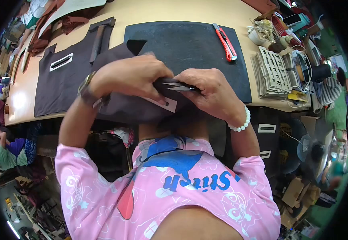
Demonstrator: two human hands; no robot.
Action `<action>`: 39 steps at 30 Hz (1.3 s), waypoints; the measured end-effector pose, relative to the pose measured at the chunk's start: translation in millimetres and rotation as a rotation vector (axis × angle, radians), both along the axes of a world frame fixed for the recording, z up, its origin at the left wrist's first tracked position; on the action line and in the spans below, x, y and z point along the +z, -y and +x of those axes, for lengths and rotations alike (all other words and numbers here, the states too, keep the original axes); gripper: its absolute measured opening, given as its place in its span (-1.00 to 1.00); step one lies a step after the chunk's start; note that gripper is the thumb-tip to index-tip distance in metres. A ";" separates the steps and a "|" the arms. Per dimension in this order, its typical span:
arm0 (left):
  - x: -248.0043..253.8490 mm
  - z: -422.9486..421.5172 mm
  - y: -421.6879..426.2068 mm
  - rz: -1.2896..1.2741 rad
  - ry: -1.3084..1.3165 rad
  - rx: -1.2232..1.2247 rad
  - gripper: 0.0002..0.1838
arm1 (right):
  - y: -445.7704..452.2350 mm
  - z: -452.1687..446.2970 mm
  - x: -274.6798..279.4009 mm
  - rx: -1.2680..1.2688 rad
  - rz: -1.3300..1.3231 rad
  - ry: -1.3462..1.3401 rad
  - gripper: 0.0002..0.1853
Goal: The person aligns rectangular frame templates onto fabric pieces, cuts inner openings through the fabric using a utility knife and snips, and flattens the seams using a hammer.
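Note:
My left hand [132,76], with a watch on its wrist, is closed on a dark brown fabric piece [122,106], bunching it at the edge of the table. A white slotted rectangle [169,105] shows on that fabric under my thumb. My right hand [212,88], wearing a pale bead bracelet, is wrapped around small scissors [176,87]. Their blades point left, apart from each other, close to a raised fold of the fabric near my left fingers. Whether they touch the fold I cannot tell. My fingers hide the scissors' handles.
Behind my hands lies a dark cutting mat [174,42] with a red utility knife [226,44]. Left of it, a hammer [98,44] rests on another dark fabric piece [58,88]. Stacked card templates [272,72] and a white container [258,37] stand at the right.

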State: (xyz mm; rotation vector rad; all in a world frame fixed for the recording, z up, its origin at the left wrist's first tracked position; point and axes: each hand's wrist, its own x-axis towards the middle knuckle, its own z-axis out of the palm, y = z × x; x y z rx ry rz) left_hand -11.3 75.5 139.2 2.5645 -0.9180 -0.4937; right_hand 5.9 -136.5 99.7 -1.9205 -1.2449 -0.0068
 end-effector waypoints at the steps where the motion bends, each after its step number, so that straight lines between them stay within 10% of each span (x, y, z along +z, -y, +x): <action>1: 7.3 11.4 3.9 0.057 -0.208 -0.033 -0.51 | 1.1 1.1 4.0 -0.059 0.039 0.010 -0.87; 4: 8.3 29.6 -30.7 -0.037 -0.168 -0.078 -0.70 | 11.5 14.4 3.3 -0.241 0.243 0.079 -0.85; 11: 7.3 -41.9 -371.8 0.629 0.146 1.036 -0.73 | 53.8 33.7 -38.8 -0.561 0.413 -0.565 -0.67; 13: 23.6 -73.3 -301.7 0.199 -0.048 1.387 -0.78 | 54.6 29.2 -58.4 -0.621 0.392 -0.669 -0.65; 19: -46.6 -35.2 -126.2 -0.979 -0.267 1.232 -0.78 | 21.7 10.2 -57.3 -0.479 0.357 -0.799 -0.72; 25: -87.1 6.9 48.9 -1.645 -0.194 1.034 -0.86 | -17.5 -24.8 -33.6 -0.299 0.562 -1.076 -0.71; 39: -102.4 -6.1 62.7 -1.760 -0.298 0.954 -0.86 | -16.7 -20.2 -66.7 -0.450 0.668 -1.123 -0.73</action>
